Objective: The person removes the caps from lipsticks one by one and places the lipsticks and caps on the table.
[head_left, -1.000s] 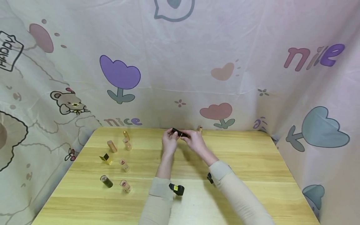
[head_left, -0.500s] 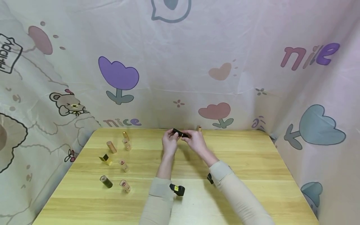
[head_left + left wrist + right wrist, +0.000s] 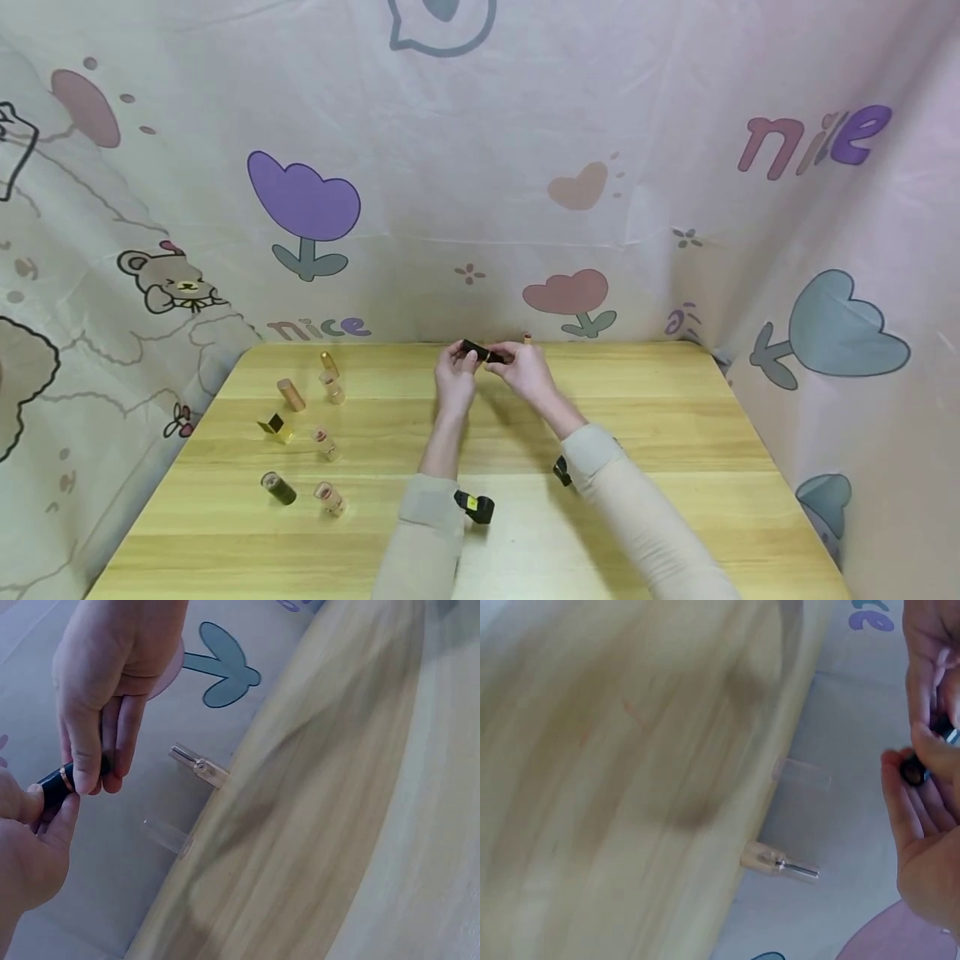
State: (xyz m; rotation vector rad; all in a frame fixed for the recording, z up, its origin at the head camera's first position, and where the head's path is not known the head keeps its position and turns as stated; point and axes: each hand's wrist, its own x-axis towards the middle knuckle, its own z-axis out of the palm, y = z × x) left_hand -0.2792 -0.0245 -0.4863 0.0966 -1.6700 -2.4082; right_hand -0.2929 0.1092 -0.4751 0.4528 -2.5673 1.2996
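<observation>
A black lipstick tube [image 3: 476, 350] with a thin gold band is held above the back of the table, between both hands. My left hand [image 3: 455, 379] pinches its left end; my right hand [image 3: 527, 372] grips the right end. In the left wrist view the band of the lipstick tube [image 3: 56, 785] shows between the two sets of fingers. The right wrist view shows its round dark end [image 3: 915, 770] at the fingertips. Just behind my right hand, partly hidden, a small slim tube [image 3: 527, 338] stands at the table's back edge.
Cosmetic tubes stand on the left of the table: a gold one [image 3: 329, 363], a rose-gold one [image 3: 291, 395], a dark one [image 3: 278, 488] and several clear ones, with a black-and-yellow box [image 3: 277, 427]. A clear cap [image 3: 165, 834] stands at the back edge. Cloth hangs behind.
The head view has shifted slightly, so the table and cloth sit a little further left. Both hands keep hold of the lipstick tube, with only a slight move to the right.
</observation>
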